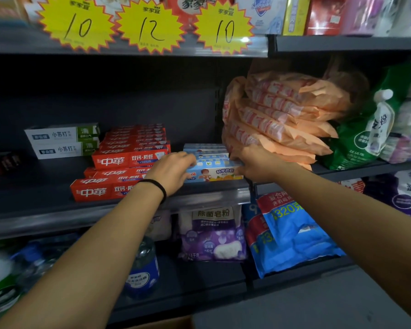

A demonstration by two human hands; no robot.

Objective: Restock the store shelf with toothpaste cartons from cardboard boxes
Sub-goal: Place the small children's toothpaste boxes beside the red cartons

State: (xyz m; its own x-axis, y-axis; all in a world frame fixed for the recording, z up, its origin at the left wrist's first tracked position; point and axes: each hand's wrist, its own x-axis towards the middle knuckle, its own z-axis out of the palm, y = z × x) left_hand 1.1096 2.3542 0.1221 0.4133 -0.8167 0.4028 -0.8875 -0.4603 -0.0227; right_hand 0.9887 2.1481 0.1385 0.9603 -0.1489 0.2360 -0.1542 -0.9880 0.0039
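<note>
A stack of light-blue toothpaste cartons point(214, 170) is lying on the dark store shelf point(45, 186), just right of the red toothpaste cartons point(128, 160). The left hand point(173, 172) is gripping the stack's left end with curled fingers; the right hand point(254, 162) is holding its right end, touching the orange packets point(282, 115) beside the stack.

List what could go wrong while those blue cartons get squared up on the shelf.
1. The blue cartons sit at the shelf lip; a shove from the left hand or right hand might tip them off.
2. The orange packets lean over the right hand and could slide down.
</note>
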